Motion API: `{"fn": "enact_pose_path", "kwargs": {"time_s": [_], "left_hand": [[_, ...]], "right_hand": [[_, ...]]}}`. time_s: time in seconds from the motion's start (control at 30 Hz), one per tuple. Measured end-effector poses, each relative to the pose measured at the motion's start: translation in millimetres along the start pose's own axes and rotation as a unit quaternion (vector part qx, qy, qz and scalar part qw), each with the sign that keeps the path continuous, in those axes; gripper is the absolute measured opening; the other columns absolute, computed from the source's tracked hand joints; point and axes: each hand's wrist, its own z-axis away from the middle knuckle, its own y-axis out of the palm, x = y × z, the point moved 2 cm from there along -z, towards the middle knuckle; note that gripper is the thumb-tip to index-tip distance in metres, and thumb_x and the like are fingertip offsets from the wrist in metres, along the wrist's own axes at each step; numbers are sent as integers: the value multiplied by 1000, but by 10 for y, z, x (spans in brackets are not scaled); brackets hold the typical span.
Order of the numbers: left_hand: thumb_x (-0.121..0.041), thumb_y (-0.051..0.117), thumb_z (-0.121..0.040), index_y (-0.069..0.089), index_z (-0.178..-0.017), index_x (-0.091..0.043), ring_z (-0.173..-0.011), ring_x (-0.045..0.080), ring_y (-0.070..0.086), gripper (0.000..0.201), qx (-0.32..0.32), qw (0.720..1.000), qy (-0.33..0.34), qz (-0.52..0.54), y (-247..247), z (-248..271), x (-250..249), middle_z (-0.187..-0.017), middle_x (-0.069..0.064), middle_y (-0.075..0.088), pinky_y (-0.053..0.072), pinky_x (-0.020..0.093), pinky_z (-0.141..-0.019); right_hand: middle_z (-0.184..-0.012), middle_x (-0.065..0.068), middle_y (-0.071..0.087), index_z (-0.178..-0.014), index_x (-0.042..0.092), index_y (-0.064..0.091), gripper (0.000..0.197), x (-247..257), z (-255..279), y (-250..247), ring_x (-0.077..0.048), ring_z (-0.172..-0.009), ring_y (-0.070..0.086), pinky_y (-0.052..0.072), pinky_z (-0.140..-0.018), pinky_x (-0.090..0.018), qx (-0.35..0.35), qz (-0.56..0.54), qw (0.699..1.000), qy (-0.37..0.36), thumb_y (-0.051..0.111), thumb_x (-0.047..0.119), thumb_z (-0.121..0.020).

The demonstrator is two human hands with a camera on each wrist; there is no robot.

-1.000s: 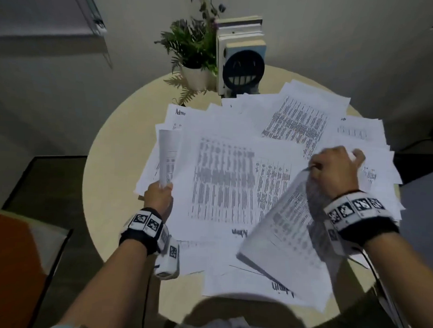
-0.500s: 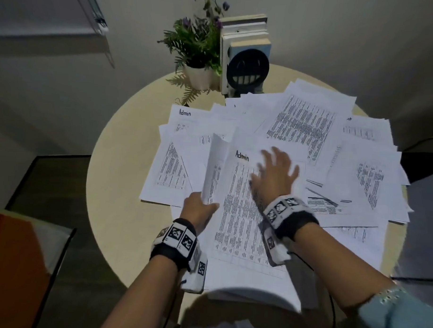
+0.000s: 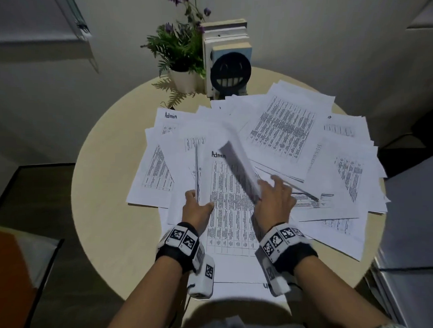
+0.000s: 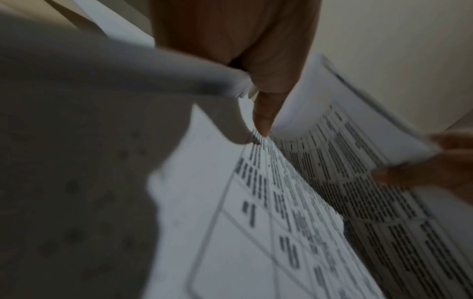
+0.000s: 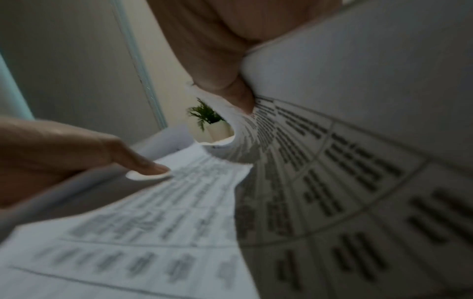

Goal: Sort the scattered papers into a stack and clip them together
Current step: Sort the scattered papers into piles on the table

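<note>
Since half a second ago, right hand [image 3: 274,202] has left the flat sheet and lifted a page. Left hand [image 3: 196,207] pinches upright papers [image 3: 197,168] at their lower edge; right hand grips the curling page [image 3: 240,167]. Remaining sheets [image 3: 283,131] lie scattered across the round surface [image 3: 106,184].

Both bare forearms reach forward over the round beige table [image 3: 106,209], each wrist strapped with a black band carrying white marker blocks. The left hand [image 3: 196,208] pinches the left edge of a printed white sheet [image 3: 229,213], thumb on top. The right hand [image 3: 274,202] grips that sheet's lifted right edge, fingers spread.
</note>
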Motion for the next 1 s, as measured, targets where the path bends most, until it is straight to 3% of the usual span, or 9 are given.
{"fn": "enact_pose_path", "kwargs": {"time_s": [0.1, 0.23, 0.3, 0.37, 0.43, 0.5, 0.7, 0.83, 1.0], "left_hand": [[-34, 61, -83, 32, -140, -7, -129, 30, 44, 69, 8, 1000, -4, 21, 2, -26, 69, -143, 13, 42, 37, 38, -108], [-66, 74, -56, 26, -144, -2, -132, 27, 42, 119, 18, 984, -21, 176, -70, -35, 45, -146, 13, 39, 32, 43, -113], [-60, 71, -64, 24, -143, 5, -135, 26, 39, 113, 37, 971, -41, 231, -150, 18, -1, -145, 21, 38, 27, 44, -114], [-53, 69, -64, 48, -130, 1, -120, 25, 53, 88, 76, 955, -18, 287, -275, 93, -125, -131, 21, 52, 40, 41, -104], [-35, 64, -80, 47, -131, -2, -106, 14, 56, 62, 84, 927, 27, 364, -411, 110, -373, -127, 12, 54, 43, 29, -93], [-27, 70, -80, 40, -137, 1, -103, 5, 60, 70, 34, 918, 140, 369, -573, 249, -775, -135, 11, 52, 40, 23, -99], [-24, 80, -63, 67, -85, -19, -84, 8, 69, 26, -10, 850, 407, 335, -1033, 807, -1701, -81, -12, 74, 55, 25, -82], [-59, 83, -42, 69, -91, -23, -84, -2, 69, 63, 29, 845, 421, 328, -1078, 832, -1546, -83, -18, 74, 53, 18, -79], [-63, 80, -43, 65, -99, -15, -81, 9, 70, 75, 62, 862, 415, 285, -1030, 822, -1473, -85, -7, 76, 56, 26, -75]], "right_hand": [[-98, -13, 66, -111, 9, 64, 46, 180, 189, -71, -27, -91, 59, 48, -84, -36, 20, -141, 982, -122, 45, -15, -77], [-68, -5, 60, -86, 3, 67, 21, 337, 157, -511, -5, -56, 50, 48, -61, -21, 34, -287, 950, -120, 48, -7, -84], [-65, 2, 55, -78, 11, 62, 20, 279, 42, -764, 7, -46, 48, 41, -50, -9, 38, -387, 918, -77, 52, -5, -86], [-62, 2, 48, -72, 18, 54, 26, 216, -35, -968, 8, -39, 46, 38, -44, -8, 59, -430, 898, -72, 54, -2, -87], [-63, -2, 48, -75, 14, 55, 19, 213, -82, -1095, 6, -37, 47, 39, -41, -8, 58, -456, 885, -77, 58, -1, -86], [-70, 0, 55, -90, 5, 59, 9, 292, -132, -1245, 8, -43, 54, 44, -45, -7, 19, -460, 883, -88, 62, 1, -83], [-79, 16, 58, -77, 26, 48, 25, 538, -156, -1788, 11, -65, 59, 48, -72, -12, -166, -564, 798, -133, 68, 11, -81], [-68, 20, 68, -78, 25, 55, 25, 516, 10, -1710, 11, -67, 63, 48, -68, -8, -120, -582, 787, -166, 69, 6, -69], [-77, 16, 73, -93, 19, 60, 30, 468, 76, -1408, -1, -79, 69, 55, -72, -19, -7, -576, 798, -177, 71, 12, -66]]}}
